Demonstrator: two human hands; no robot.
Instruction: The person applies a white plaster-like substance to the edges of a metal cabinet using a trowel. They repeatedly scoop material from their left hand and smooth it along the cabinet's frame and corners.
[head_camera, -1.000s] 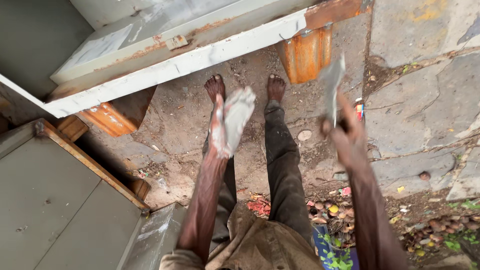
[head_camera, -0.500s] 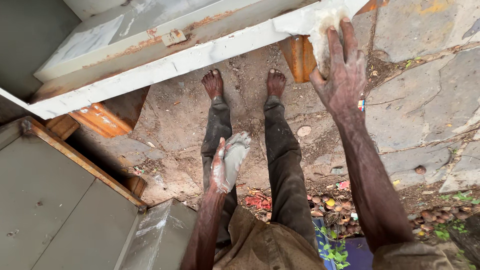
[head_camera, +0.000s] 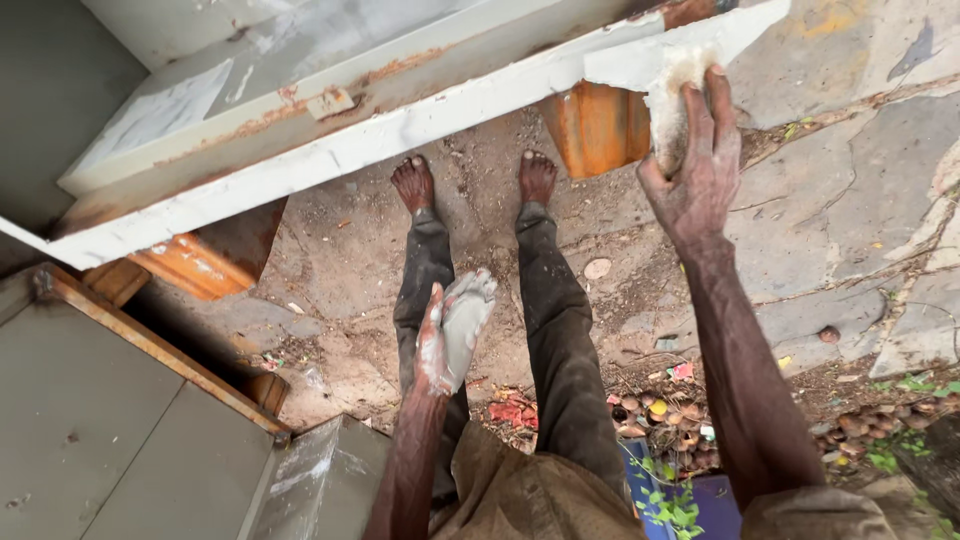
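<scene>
Two hands: right hand fingers press crumpled paper; left hand cups grey putty.

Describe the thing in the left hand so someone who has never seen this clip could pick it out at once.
Start at the long white-edged metal panel that slants across the top, then drop to the two bare feet on the dirt below it. Between the dark trouser legs, the left hand holds a pale grey lump of putty. Nothing else on that brown ground is smooth, wet-looking grey.

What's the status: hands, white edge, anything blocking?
Right hand pressing a pale pad on the white edge. Left hand holds grey putty, apart from it. Nothing blocking.
</scene>
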